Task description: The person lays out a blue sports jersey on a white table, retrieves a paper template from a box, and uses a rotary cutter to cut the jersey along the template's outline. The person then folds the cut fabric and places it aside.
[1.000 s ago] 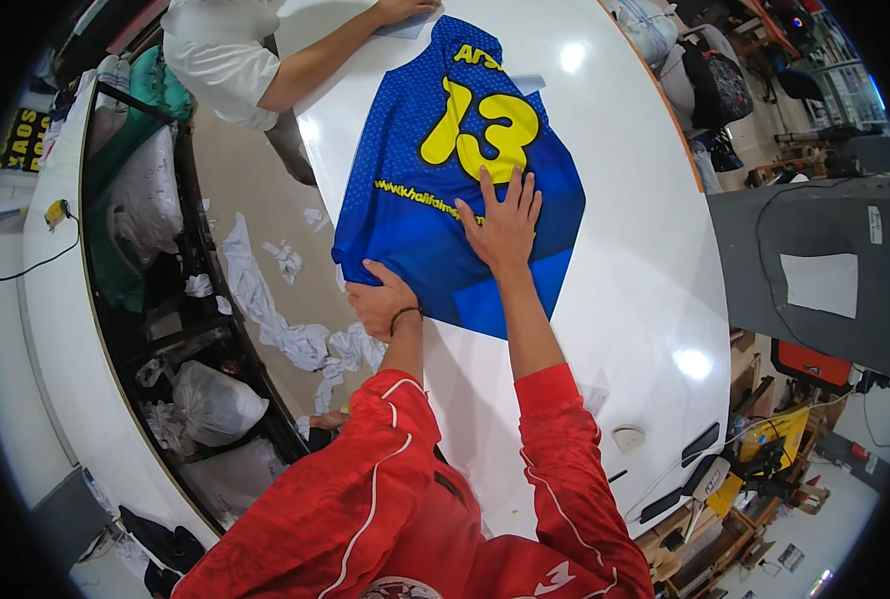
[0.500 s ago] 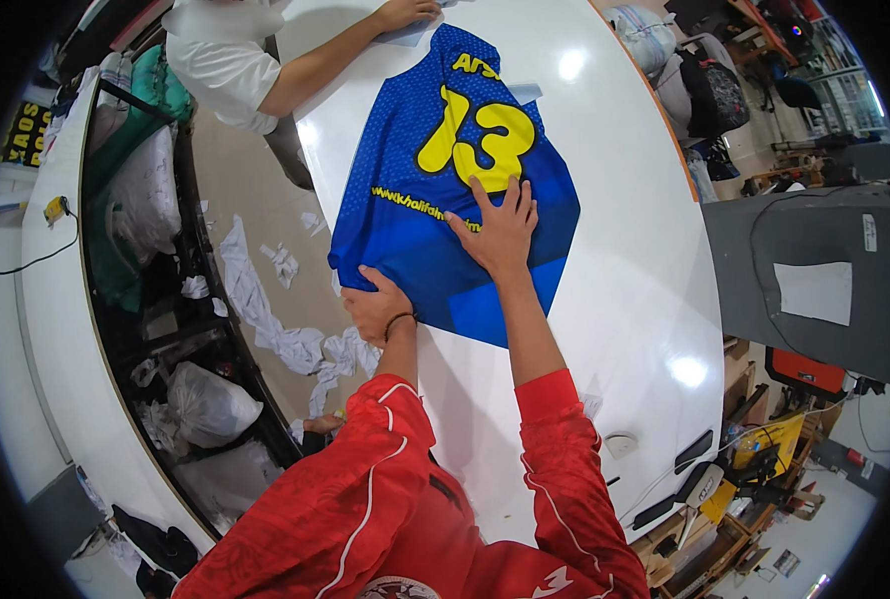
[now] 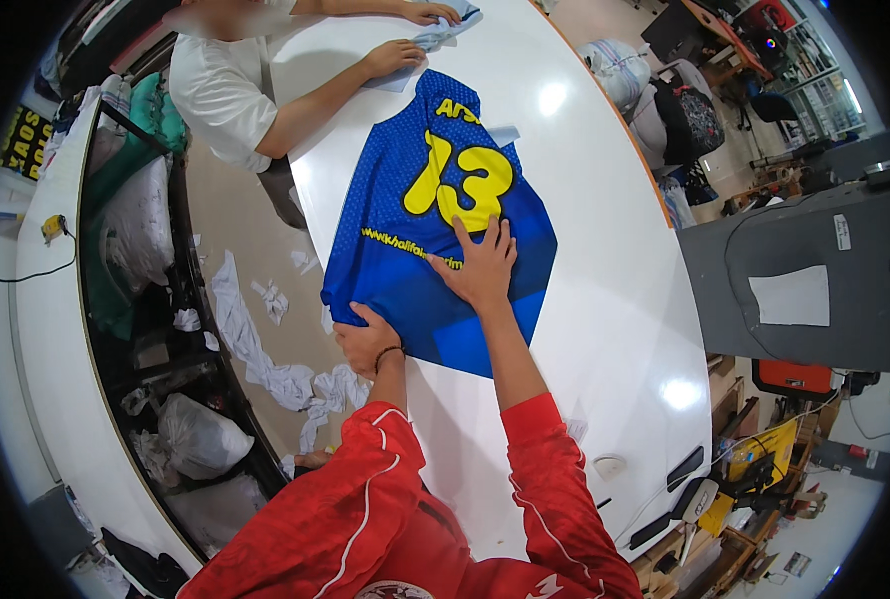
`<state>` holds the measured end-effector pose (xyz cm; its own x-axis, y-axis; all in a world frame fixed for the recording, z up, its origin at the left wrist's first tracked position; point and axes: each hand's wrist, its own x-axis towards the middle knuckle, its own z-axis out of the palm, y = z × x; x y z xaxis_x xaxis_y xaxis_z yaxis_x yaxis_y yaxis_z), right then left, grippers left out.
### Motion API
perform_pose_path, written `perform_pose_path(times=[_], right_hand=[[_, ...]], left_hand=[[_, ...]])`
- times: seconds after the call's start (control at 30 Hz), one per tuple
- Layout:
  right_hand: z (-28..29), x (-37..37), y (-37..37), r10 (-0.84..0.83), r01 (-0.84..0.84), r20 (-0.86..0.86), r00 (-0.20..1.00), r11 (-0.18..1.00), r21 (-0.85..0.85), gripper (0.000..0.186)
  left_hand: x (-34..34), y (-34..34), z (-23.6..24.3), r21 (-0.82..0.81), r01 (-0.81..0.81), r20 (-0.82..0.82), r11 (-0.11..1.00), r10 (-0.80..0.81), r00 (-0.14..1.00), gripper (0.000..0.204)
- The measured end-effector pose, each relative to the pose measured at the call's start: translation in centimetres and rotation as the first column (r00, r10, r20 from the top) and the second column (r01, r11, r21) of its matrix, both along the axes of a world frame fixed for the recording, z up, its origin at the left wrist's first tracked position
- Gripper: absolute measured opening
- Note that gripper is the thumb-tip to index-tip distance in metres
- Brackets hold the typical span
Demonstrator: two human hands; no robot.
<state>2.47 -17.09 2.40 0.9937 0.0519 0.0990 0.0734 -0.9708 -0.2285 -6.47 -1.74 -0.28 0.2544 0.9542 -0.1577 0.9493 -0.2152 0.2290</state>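
A blue jersey [image 3: 370,225] with yellow lettering and large yellow digits lies spread on the white table [image 3: 619,309], its lower end towards me. My right hand [image 3: 485,268] rests flat on it just below the digits, fingers spread. At the jersey's lower left corner, my left hand [image 3: 368,341] pinches the edge of the cloth, thumb on top; the fingers curl round and are partly hidden. A dark band circles the left wrist. Beneath the jersey's right side a pale sheet [image 3: 505,135] sticks out.
Across the table a person in a white shirt [image 3: 220,95] has both hands on light blue cloth [image 3: 445,30]. White scraps [image 3: 250,339] litter the floor at left, beside a shelf holding plastic bags [image 3: 200,436]. A grey cabinet [image 3: 799,270] stands at right; dark objects [image 3: 684,467] lie near the table's right edge.
The jersey and both my hands appear lower and slightly left in the view, as does the whole scene. The other person's second hand and the light blue cloth now show more fully.
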Motion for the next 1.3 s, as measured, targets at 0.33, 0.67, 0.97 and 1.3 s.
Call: perform_pose_path(times=[0.33, 0.67, 0.97, 1.3], right_hand=[[-0.2, 0.0, 0.5, -0.011, 0.01, 0.029, 1.0, 0.999, 0.051, 0.083], [0.6, -0.5, 0.8, 0.006, -0.007, -0.036, 0.999, 0.999, -0.047, 0.083], [-1.4, 0.9, -3.3, -0.505, 0.453, 0.279, 0.817, 0.86, 0.234, 0.088], [1.1, 1.8, -5.6, -0.355, 0.539, -0.426, 0.832, 0.699, 0.47, 0.047]], left_hand=[[0.0, 0.1, 0.0, -0.014, -0.006, 0.001, 1.0, 0.006, 1.0, 0.066], [0.1, 0.0, 0.4, -0.036, 0.007, 0.037, 0.999, -0.006, 0.999, 0.065], [0.1, 0.1, 0.7, -0.044, -0.016, 0.06, 0.999, 0.019, 0.998, 0.064], [0.3, 0.1, 0.2, -0.03, -0.009, 0.047, 1.0, 0.011, 0.999, 0.065]])
